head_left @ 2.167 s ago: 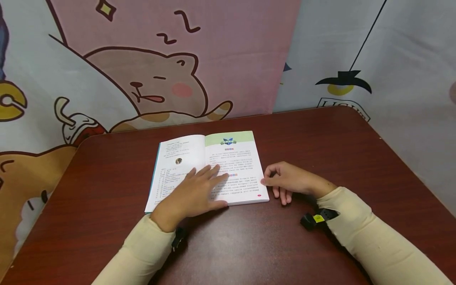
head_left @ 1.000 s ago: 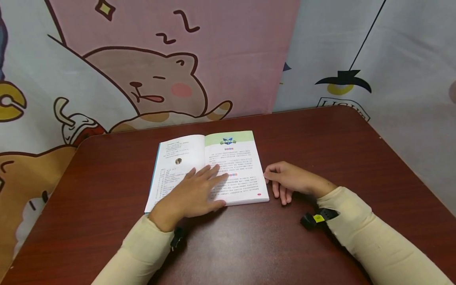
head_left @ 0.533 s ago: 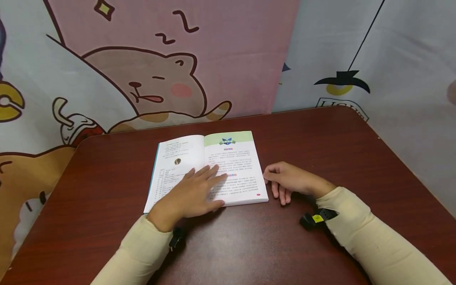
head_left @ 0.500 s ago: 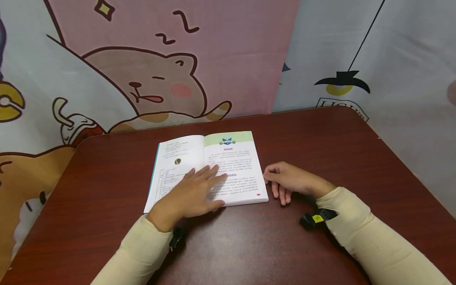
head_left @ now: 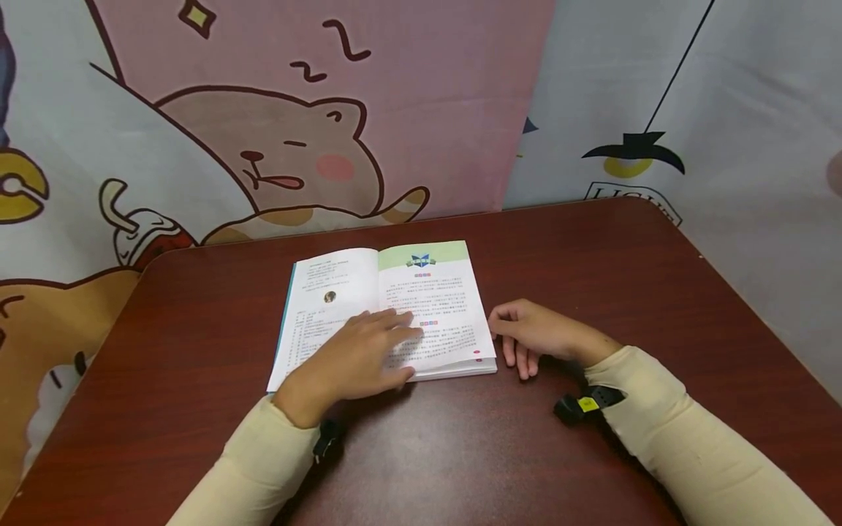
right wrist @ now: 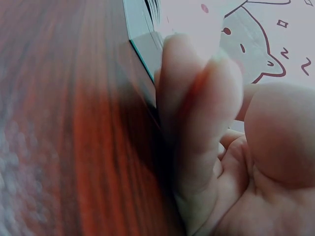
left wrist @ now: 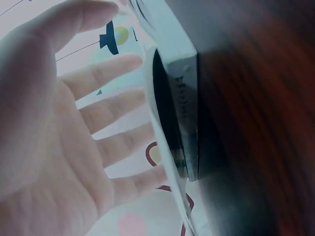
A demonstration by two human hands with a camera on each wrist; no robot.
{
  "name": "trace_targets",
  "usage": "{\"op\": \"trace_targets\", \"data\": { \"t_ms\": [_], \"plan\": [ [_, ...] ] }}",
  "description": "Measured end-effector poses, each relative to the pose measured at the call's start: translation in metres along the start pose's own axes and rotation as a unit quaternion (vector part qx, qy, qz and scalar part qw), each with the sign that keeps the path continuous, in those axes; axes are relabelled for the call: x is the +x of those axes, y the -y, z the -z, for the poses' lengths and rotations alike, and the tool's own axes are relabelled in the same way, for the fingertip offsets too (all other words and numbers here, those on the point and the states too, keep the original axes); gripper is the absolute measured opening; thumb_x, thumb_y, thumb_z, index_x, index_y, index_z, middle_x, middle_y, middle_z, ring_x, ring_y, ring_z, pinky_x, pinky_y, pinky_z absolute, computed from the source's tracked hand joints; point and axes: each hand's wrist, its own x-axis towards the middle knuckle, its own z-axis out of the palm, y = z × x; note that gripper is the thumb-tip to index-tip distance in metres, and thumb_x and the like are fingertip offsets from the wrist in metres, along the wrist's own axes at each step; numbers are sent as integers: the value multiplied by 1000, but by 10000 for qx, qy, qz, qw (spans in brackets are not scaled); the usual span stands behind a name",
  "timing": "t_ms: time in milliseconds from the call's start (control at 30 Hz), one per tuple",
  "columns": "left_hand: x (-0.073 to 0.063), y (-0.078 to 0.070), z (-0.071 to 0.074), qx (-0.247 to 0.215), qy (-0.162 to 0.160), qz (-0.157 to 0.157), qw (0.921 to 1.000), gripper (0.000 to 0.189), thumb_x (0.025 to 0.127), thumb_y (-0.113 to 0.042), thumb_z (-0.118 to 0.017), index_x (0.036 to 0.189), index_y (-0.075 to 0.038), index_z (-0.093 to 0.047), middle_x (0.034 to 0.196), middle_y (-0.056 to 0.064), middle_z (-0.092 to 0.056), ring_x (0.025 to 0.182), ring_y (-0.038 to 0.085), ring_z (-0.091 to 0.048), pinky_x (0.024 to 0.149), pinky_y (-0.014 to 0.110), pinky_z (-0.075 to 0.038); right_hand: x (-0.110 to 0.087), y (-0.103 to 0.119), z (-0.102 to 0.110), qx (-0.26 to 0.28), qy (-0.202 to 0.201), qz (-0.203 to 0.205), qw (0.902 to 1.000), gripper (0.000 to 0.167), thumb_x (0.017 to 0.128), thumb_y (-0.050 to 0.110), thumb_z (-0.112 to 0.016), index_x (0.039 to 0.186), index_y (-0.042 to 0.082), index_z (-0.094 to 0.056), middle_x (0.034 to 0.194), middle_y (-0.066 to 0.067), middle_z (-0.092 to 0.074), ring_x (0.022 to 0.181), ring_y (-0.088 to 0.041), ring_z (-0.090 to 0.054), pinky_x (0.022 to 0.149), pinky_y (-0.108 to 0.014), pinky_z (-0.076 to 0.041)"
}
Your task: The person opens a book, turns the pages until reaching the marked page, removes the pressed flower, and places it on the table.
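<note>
An open book [head_left: 430,292] with printed text lies on the table, its right page headed by a green band. My left hand [head_left: 351,358] rests across the lower middle of the pages, fingers extended and covering some text. At the book's right edge my right hand [head_left: 542,332] pinches the right-hand page [head_left: 454,340] between thumb and curled index finger. That page's lower corner stands slightly raised, showing a second page number beneath. In the left wrist view the left palm [left wrist: 64,147] faces the camera beside the book's thick edge [left wrist: 182,73]. The right wrist view shows curled fingers [right wrist: 202,108] near the book's corner.
The dark red-brown wooden table [head_left: 592,256] extends around the book on all sides. Behind it hangs a cartoon-printed cloth [head_left: 447,109] with a sleeping bear. Each wrist bears a black strap, the right one [head_left: 588,403] with a yellow tag.
The right page's lower corner has lifted off the sheets below. My left fingers have drawn back slightly. Over the earlier frames my right thumb shifted a little up along the page edge.
</note>
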Motion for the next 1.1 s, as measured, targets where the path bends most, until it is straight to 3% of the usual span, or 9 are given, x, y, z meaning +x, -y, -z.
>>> {"op": "trace_targets", "data": {
  "t_ms": [133, 333, 633, 833, 1000, 1100],
  "plan": [
    [1, 0, -1, -13, -147, -190, 9997, 40, 82, -29, -76, 120, -15, -73, 136, 8, -65, 133, 31, -56, 112, 47, -42, 0, 0, 0, -16, -21, 5, 10000, 27, 107, 23, -44, 104, -2, -54, 62, -10, -59, 41, -18, -61, 40, -30, -50],
    [1, -2, -1, 51, -136, -196, 9997, 38, 80, -24, -75, 117, -16, -74, 134, 7, -66, 132, 31, -56, 111, 48, -43, 0, 1, 0, -22, -48, 4, 10000, 26, 106, 23, -47, 102, -3, -52, 62, -9, -60, 41, -18, -61, 40, -30, -49],
    [3, -6, -1, 105, -122, -137, 9998, 32, 87, -28, -74, 118, -17, -75, 134, 8, -66, 132, 33, -56, 110, 50, -43, 1, 1, 1, -24, 2, 25, 10000, 25, 104, 22, -50, 103, -2, -56, 61, -9, -59, 40, -17, -61, 40, -30, -50],
    [3, -7, -1, 122, -142, -160, 9997, 30, 90, -33, -73, 117, -18, -75, 132, 7, -67, 131, 33, -57, 109, 50, -44, 1, 0, 0, -163, -42, 97, 9998, 27, 101, 27, -59, 100, 0, -56, 61, -7, -61, 40, -16, -61, 39, -28, -50],
    [4, -6, 0, 300, -345, -262, 9986, 29, 91, -33, -74, 116, -20, -75, 130, 6, -68, 126, 27, -61, 106, 50, -46, -1, -1, 0, -213, -16, 213, 9995, 26, 99, 26, -63, 101, 1, -56, 61, -6, -61, 39, -14, -60, 39, -27, -49],
    [4, -5, 1, 479, -506, -261, 9972, 36, 91, -33, -73, 124, -21, -71, 132, 5, -67, 126, 25, -61, 106, 53, -45, -1, -1, 0, -206, -25, 228, 9995, 25, 99, 25, -63, 101, 1, -56, 61, -6, -61, 39, -15, -60, 38, -26, -49]
  ]
}}
